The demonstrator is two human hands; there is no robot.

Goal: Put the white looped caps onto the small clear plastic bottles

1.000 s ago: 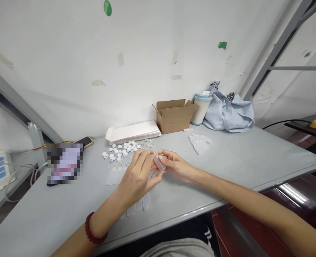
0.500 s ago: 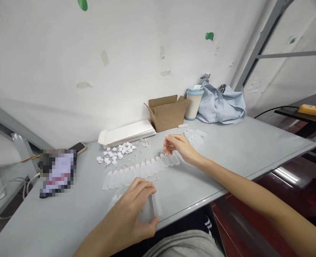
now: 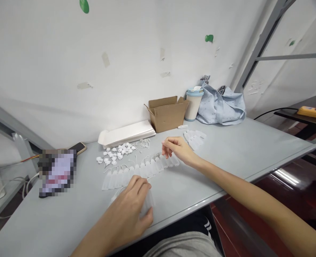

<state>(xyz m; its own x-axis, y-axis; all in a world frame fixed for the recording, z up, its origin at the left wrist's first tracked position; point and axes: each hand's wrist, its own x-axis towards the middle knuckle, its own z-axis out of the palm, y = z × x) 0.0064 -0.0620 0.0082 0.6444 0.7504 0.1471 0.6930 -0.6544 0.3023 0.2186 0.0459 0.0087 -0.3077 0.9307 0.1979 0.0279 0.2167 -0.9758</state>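
My left hand (image 3: 132,205) curves over a group of translucent plastic sleeves (image 3: 149,200) near the table's front edge, thumb and fingertips bent round their right end. It hides most of the group; a few white strings (image 3: 118,192) stick out past the knuckles. Behind it lies a row of similar sleeves (image 3: 124,176), side by side with string loops at their far ends. Above the right end of that row is my right hand (image 3: 178,150), its fingers curled in a pinch near the strings. Whatever is between those fingertips is too small to make out.
Small white pieces (image 3: 120,151) and loose strings (image 3: 144,143) lie before a flat white box (image 3: 128,132). Behind stand an open cardboard box (image 3: 168,117), a lidded cup (image 3: 193,105) and a blue bag (image 3: 222,107). More sleeves (image 3: 194,138) lie right; a phone (image 3: 79,147) is left.
My left hand has slid a little to the left, and the sleeve edge at its fingertips has shifted left too. My right hand has moved slightly left and nearer, still pinched.
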